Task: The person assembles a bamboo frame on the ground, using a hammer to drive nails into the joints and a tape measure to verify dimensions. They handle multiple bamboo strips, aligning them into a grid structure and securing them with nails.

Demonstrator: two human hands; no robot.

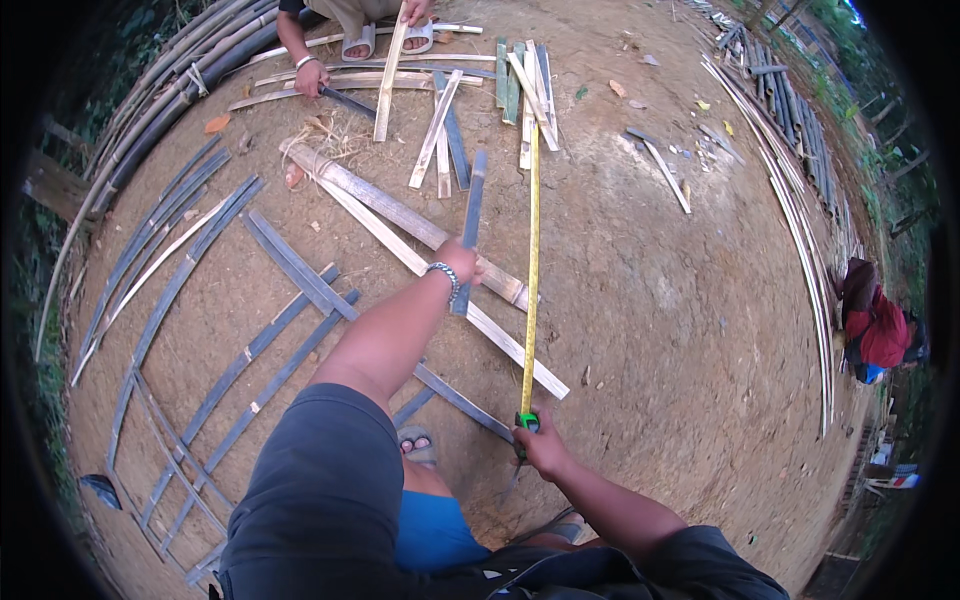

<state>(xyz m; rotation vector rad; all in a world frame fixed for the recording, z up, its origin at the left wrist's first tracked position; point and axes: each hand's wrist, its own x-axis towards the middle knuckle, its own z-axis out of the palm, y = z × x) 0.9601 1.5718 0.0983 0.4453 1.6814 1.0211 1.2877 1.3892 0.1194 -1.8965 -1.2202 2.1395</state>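
Observation:
My left hand [458, 262], with a bracelet at its wrist, is closed around a short grey bamboo slat [476, 195] that stands up from the grip. Beneath it a round bamboo pole [390, 205] and a long pale split strip [505, 335] lie slantwise on the dirt. My right hand [543, 445] grips a green and black tape measure [528, 422] low in the view. Its yellow blade [533, 270] runs out straight away from me, and its far end reaches a group of short bamboo slats [527, 100].
Across from me a person's hand [312, 77] holds a dark blade beside an upright pale slat [392, 75]. Long bamboo strips [190, 265] lie at the left, beside crossed slats [255, 350]. Bamboo poles [185, 90] line the far left. More strips [800, 230] and a person in red [884, 330] are at the right.

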